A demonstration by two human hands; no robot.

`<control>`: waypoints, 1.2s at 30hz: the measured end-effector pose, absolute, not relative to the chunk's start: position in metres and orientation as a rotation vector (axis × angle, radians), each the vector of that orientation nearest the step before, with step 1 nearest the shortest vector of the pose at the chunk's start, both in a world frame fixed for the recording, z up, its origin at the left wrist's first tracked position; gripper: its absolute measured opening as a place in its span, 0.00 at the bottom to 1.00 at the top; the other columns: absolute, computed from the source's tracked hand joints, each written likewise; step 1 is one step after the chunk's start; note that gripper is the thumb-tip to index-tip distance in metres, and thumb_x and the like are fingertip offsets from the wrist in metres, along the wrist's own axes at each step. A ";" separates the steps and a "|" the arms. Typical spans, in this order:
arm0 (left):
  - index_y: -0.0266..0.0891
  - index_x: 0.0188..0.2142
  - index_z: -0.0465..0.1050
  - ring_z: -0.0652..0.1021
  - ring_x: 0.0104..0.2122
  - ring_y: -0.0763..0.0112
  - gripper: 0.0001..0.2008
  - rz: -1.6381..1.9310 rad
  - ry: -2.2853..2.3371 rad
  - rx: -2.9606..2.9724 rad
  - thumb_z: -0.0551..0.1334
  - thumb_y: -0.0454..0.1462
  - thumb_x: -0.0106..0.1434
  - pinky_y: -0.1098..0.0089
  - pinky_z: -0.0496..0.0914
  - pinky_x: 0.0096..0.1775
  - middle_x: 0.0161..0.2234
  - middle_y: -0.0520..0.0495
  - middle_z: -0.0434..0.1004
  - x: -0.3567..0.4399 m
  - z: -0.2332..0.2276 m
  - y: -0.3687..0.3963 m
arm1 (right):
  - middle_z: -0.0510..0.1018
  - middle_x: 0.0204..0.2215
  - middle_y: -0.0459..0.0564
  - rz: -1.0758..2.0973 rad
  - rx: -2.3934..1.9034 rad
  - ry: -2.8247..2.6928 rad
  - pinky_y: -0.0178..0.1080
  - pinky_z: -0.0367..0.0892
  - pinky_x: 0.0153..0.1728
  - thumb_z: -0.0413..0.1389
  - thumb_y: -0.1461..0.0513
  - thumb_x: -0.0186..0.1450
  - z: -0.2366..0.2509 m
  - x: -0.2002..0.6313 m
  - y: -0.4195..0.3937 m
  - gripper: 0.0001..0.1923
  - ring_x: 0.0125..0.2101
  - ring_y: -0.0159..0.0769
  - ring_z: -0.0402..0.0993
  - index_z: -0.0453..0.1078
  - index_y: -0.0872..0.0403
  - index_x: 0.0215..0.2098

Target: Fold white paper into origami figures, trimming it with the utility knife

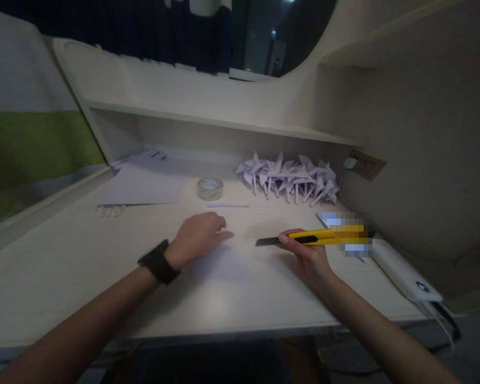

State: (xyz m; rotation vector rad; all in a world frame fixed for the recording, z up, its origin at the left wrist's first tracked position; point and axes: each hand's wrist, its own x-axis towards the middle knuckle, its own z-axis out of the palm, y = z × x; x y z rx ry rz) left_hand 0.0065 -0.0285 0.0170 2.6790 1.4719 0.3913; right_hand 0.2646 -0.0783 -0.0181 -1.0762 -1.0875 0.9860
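Observation:
My right hand (308, 258) grips a yellow box cutter (324, 236). Its dark blade is slid out and points left, above the desk. Across from the blade tip is my left hand (202, 237), with a black watch on the wrist. Its thumb and forefinger are apart, the other fingers look partly curled, and I see nothing held. Below that hand lies a pale piece of paper (226, 266), hard to tell from the desktop. Farther back are a thin white paper stick (228, 205) and a roll of clear tape (210, 189).
Several white paper pinwheels (290, 176) are heaped at the back right, under the shelf (224, 124). White paper sheets (144, 181) lie at the back left. A white device (404, 272) with cables sits along the right edge, near a wall socket (366, 165).

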 end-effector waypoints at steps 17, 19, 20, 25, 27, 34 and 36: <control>0.41 0.42 0.71 0.73 0.43 0.67 0.13 0.206 0.897 2.582 0.59 0.31 0.56 0.68 0.64 0.45 0.43 0.48 0.74 -0.028 0.010 -0.017 | 0.76 0.22 0.48 1.044 -1.090 -1.046 0.40 0.74 0.30 0.70 0.58 0.42 -0.018 0.261 -0.075 0.15 0.26 0.36 0.74 0.75 0.56 0.25; 0.40 0.42 0.71 0.73 0.43 0.65 0.11 0.329 1.063 2.606 0.56 0.34 0.61 0.65 0.64 0.46 0.43 0.46 0.75 -0.021 0.007 -0.022 | 0.77 0.23 0.47 1.047 -1.091 -1.026 0.40 0.75 0.31 0.70 0.58 0.42 -0.017 0.261 -0.075 0.15 0.26 0.36 0.74 0.75 0.56 0.25; 0.39 0.44 0.71 0.73 0.43 0.63 0.12 0.378 1.197 2.621 0.56 0.39 0.62 0.64 0.64 0.45 0.43 0.43 0.74 -0.015 0.005 -0.027 | 0.77 0.23 0.47 1.048 -1.090 -1.010 0.41 0.75 0.31 0.71 0.58 0.42 -0.017 0.260 -0.074 0.15 0.27 0.37 0.75 0.75 0.56 0.25; 0.35 0.39 0.72 0.73 0.39 0.52 0.28 0.257 1.419 2.764 0.61 0.57 0.53 0.59 0.66 0.39 0.38 0.37 0.74 0.013 0.001 -0.055 | 0.77 0.24 0.47 1.060 -1.084 -0.967 0.41 0.76 0.33 0.71 0.59 0.42 -0.014 0.259 -0.068 0.15 0.27 0.37 0.75 0.75 0.56 0.25; 0.37 0.41 0.72 0.73 0.40 0.54 0.24 0.219 1.282 2.787 0.63 0.53 0.53 0.61 0.66 0.39 0.39 0.39 0.74 0.016 0.003 -0.056 | 0.76 0.24 0.47 1.078 -1.083 -0.983 0.41 0.76 0.34 0.71 0.59 0.42 -0.011 0.259 -0.065 0.15 0.27 0.36 0.75 0.74 0.56 0.25; 0.42 0.51 0.69 0.73 0.46 0.59 0.27 0.095 0.807 2.677 0.67 0.43 0.51 0.62 0.64 0.47 0.49 0.44 0.73 -0.002 0.020 -0.039 | 0.76 0.25 0.46 1.128 -1.065 -1.007 0.41 0.75 0.35 0.70 0.59 0.42 0.000 0.255 -0.045 0.15 0.28 0.35 0.76 0.74 0.56 0.25; 0.41 0.52 0.68 0.72 0.48 0.60 0.27 0.198 0.779 2.609 0.65 0.45 0.54 0.62 0.63 0.49 0.51 0.43 0.71 -0.012 0.025 -0.031 | 0.77 0.25 0.46 1.142 -1.068 -1.005 0.42 0.75 0.36 0.70 0.59 0.41 0.000 0.254 -0.039 0.16 0.28 0.36 0.76 0.74 0.56 0.25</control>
